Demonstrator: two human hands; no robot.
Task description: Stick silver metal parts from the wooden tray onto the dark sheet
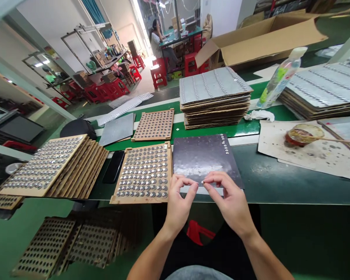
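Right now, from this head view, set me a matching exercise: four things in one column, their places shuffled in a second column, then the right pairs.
Things:
1. dark sheet
2. wooden tray of round metal discs
3. plastic bottle
4. open cardboard box

Places:
A. beyond the stack of boards
B. tilted, between that stack and another stack of boards
C. just left of the dark sheet, at the near edge of the bench
D. under the left hand and right hand

Pairs: 1-D; 2-C; 3-B; 4-A.
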